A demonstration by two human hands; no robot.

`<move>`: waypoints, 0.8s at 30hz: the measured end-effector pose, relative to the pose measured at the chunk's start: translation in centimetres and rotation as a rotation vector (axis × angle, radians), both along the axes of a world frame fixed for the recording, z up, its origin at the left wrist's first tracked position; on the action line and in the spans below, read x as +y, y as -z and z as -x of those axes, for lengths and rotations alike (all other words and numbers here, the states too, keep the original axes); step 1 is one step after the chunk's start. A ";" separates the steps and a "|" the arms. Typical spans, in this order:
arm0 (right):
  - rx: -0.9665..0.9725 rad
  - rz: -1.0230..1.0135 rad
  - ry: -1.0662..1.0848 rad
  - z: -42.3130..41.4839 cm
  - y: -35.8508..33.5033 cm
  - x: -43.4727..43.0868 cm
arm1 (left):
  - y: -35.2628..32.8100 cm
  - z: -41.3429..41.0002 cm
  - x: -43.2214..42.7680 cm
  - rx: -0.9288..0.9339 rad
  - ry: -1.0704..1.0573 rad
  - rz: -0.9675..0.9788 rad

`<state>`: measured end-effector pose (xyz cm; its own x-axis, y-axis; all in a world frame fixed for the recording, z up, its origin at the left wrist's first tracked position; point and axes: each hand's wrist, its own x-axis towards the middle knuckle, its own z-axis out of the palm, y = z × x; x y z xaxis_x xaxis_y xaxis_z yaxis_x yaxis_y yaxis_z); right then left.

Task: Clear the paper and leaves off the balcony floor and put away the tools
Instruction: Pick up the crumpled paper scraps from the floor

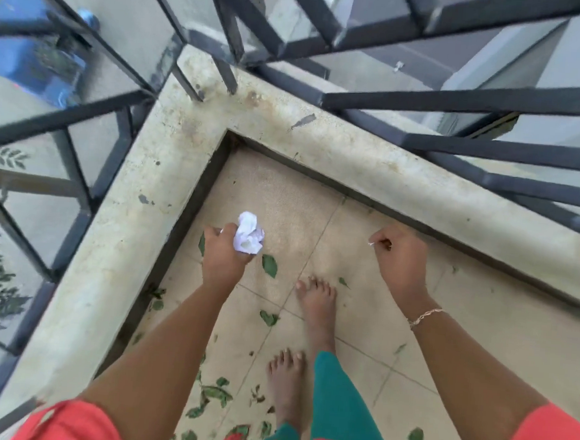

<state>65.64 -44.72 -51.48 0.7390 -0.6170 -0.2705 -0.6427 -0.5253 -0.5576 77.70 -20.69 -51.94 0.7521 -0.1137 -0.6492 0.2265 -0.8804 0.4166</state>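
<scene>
Early stage. Left hand point(222, 254) gripped the crumpled paper point(249, 235) at mid-frame; right hand point(401, 258) pinched a tiny white scrap point(371, 243). Leaves point(213, 393) lay uncleared on the floor point(283, 192), lower centre. No tools in view.

One head camera looks steeply down — onto the balcony floor point(480, 319).

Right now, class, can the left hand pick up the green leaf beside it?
Probably not cleanly: the left hand grips a paper ball, so its fingers are taken. The right hand pinches a white scrap. Nothing covers the leaf.
</scene>
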 end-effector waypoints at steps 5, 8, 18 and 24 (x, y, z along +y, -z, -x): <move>-0.126 -0.042 0.196 4.6 -8.2 0.6 | -9.5 3.9 -2.0 0.020 0.099 -0.007; -0.113 -0.070 0.322 8.0 -12.0 0.6 | -12.0 6.4 -3.5 0.017 0.195 0.107; -0.150 -0.151 0.695 22.7 -13.7 -3.0 | -14.5 16.2 -13.4 -0.006 0.446 0.144; -0.182 -0.227 0.840 32.4 -13.8 -5.4 | -14.5 25.2 -20.3 -0.051 0.542 0.144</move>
<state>33.21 -50.12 -37.68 0.1097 -0.9207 -0.3744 -0.6572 0.2154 -0.7223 52.47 -41.02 -37.45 0.5918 -0.5773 -0.5626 -0.2659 -0.7987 0.5398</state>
